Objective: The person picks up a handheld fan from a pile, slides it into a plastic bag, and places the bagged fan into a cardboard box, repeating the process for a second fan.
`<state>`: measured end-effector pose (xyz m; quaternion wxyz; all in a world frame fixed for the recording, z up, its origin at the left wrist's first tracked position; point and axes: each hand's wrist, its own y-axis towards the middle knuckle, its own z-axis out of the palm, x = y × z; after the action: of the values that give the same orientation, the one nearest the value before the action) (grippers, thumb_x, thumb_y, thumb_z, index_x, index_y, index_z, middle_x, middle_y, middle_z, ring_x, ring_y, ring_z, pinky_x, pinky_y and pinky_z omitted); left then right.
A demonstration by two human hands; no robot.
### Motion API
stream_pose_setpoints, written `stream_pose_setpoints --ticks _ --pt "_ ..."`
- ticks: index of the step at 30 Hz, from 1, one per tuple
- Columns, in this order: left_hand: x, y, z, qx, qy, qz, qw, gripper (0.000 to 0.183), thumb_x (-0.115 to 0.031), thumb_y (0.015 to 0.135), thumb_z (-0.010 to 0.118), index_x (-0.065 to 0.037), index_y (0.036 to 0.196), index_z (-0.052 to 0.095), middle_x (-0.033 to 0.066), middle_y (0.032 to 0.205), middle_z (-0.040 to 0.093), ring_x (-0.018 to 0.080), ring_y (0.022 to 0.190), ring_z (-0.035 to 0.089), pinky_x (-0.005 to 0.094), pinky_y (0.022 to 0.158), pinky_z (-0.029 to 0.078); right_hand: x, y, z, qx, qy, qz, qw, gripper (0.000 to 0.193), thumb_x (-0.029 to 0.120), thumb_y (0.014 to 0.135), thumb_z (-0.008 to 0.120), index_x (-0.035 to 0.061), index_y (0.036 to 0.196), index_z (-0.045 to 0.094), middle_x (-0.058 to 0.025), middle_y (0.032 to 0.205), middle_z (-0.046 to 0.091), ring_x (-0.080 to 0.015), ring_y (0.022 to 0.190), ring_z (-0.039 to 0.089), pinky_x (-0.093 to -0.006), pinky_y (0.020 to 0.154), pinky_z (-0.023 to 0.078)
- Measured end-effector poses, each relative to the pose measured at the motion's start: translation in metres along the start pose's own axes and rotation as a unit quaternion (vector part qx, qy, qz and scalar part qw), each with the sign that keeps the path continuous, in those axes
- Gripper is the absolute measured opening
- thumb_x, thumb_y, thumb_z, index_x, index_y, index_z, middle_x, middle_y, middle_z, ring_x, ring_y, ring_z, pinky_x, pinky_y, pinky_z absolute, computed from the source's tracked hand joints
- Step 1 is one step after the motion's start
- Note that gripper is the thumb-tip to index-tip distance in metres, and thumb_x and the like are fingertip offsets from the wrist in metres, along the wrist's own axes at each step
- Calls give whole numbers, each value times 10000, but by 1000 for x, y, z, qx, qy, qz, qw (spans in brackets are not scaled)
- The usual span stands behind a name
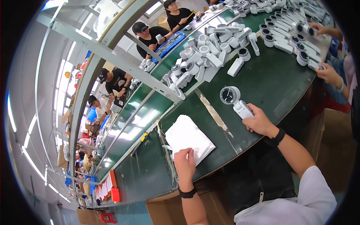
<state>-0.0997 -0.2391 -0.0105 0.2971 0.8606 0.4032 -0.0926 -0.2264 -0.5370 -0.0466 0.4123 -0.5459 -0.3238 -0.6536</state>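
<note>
The person's right hand held a white handheld fan by its handle, fingers and thumb closed around the lower part, the round head pointing up and away to the left above the dark green tabletop. That grip seemed a sound one, since it kept fingers off the round face; a light, steady hold was probably enough.

The left hand was at the near edge of a stack of thin white bags, thumb and forefinger close together. Whether they pinched a layer could not be told. The step in hand looked like parting one bag from the rest, and for that a light rub at the corner would likely have served better than a hard tug, which might have dragged several along or skewed the stack.

The yellow-and-black utility knife lay just left of the stack, so a wide sweep that way was best avoided. The heap of white fans lay beyond.
</note>
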Motion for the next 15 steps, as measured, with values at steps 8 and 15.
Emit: stream_pose_setpoints --ticks 8,15 --pt "2 7 -16 -216 -99 -58 970 143 -93 914 640 28 972 689 73 763 689 97 668 585 229 615 462 0 1 -1 -7 11 0 1000 372 69 797 604 4 1150 510 -42 787 575 -95 542 535 -252 453 437" --pt "-30 -7 -6 -8 -356 -183 917 191 -99 928 641 72 1005 676 67 835 698 88 713 612 218 662 490 -5 2 4 -5 4 -31 999 368 26 778 612 -5 1130 512 -50 827 606 -98 585 564 -252 507 471"
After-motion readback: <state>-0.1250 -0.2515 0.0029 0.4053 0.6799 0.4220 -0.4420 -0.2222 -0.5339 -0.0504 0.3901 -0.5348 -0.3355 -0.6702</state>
